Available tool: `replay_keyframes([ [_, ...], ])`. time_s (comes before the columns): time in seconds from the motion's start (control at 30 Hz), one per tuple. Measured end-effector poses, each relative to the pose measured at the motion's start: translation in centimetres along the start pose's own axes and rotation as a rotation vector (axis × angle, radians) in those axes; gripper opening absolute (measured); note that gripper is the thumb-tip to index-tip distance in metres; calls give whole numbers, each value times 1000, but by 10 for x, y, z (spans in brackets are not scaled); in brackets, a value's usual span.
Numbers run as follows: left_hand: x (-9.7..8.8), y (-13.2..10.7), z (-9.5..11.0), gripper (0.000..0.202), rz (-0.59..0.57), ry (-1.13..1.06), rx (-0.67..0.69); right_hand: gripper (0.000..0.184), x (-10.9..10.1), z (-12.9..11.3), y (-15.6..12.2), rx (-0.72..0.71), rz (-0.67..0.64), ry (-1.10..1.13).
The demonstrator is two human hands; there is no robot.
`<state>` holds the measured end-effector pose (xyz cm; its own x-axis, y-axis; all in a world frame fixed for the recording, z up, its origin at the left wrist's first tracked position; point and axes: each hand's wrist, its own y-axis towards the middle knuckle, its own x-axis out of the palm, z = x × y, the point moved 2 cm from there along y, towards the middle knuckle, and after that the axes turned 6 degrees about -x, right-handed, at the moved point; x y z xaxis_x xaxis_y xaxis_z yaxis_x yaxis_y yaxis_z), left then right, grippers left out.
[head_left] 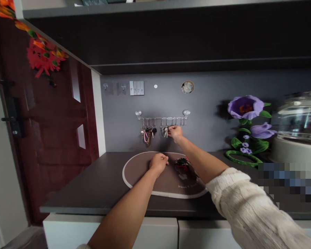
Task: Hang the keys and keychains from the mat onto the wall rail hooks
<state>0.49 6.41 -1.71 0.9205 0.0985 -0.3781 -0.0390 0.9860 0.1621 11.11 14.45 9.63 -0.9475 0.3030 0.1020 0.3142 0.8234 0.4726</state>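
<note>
A metal hook rail (163, 118) is fixed to the grey wall, with bunches of keys (148, 135) on its left hooks. My right hand (176, 133) is at the rail's middle, its fingers pinched at a small bunch of keys (166, 132) that hangs below a hook. Over the brown oval mat (140, 173), my left hand (159, 163) is curled closed; whatever it may hold is hidden. Between my forearms, a dark and red pile (182, 164), too unclear to name, lies on the mat, partly behind my right arm.
Purple fabric flowers (245, 107) stand at the right of the dark counter (93, 186), beside a clear-topped white appliance (295, 128). A shelf (171, 38) overhangs the counter. The wall has small hooks (123, 87) and a switch panel (137, 88). A dark red door (52, 138) is at left.
</note>
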Motion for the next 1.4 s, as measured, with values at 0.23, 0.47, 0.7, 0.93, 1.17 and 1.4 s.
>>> replay_keyframes([
  [0.23,0,1,-1,20,1,13,4,10,-3,0,-5,33,-65,49],
  [0.47,0,-3,2,17,1,22,51,15,-7,-2,-13,41,-133,51],
  [0.7,-1,-6,6,15,-37,13,135,11,-21,-9,-25,53,-162,6],
  [0.93,-2,-15,14,11,-98,-56,201,7,-41,-16,-48,60,-222,-2],
  [1.17,-4,-27,23,13,-137,97,418,6,-64,-6,-76,62,-249,18],
  [1.4,-3,-34,28,17,-117,402,583,13,-89,10,-103,-37,-291,-108],
])
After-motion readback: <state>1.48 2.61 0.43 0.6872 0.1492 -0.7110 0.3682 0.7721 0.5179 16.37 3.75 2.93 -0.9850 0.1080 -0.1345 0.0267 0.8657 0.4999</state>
